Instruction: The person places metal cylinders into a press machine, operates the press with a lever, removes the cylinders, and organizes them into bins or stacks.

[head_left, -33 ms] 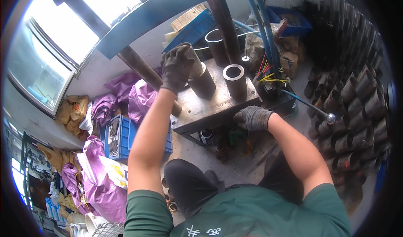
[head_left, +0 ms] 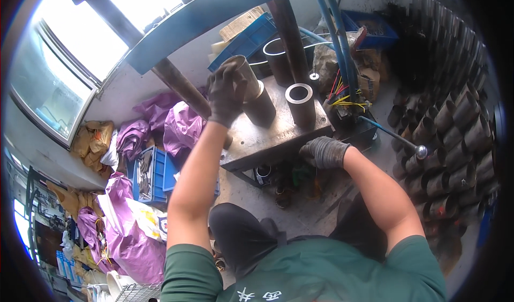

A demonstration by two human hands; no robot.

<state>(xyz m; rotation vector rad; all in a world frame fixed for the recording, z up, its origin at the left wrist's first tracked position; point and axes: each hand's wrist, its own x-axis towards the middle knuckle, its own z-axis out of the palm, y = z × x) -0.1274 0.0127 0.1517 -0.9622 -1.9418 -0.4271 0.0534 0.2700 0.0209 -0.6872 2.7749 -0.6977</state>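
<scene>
On the steel press table (head_left: 251, 151) stands a dark cylinder (head_left: 261, 110) with a shiny ring at its top. A metal tube (head_left: 247, 76) sits above it, slightly tilted. My gloved left hand (head_left: 225, 96) is closed around the left side of this tube, below its rim. To the right stands a thick-walled metal sleeve (head_left: 301, 109) with a bright ring-shaped top. My gloved right hand (head_left: 326, 152) is by the table's front right edge, fingers curled; what they hold, if anything, is hidden.
A blue press beam (head_left: 209, 21) and dark columns (head_left: 289, 40) rise around the table. A ball-ended lever (head_left: 421, 151) sticks out at right, before stacked metal tubes (head_left: 444, 157). Behind stands a larger open tube (head_left: 277, 61). Blue crates (head_left: 152, 181) and purple sacks (head_left: 128, 227) lie left.
My left hand has slid down slightly from the tube's upper rim to its side, uncovering more of the rim. The right hand stays about where it was.
</scene>
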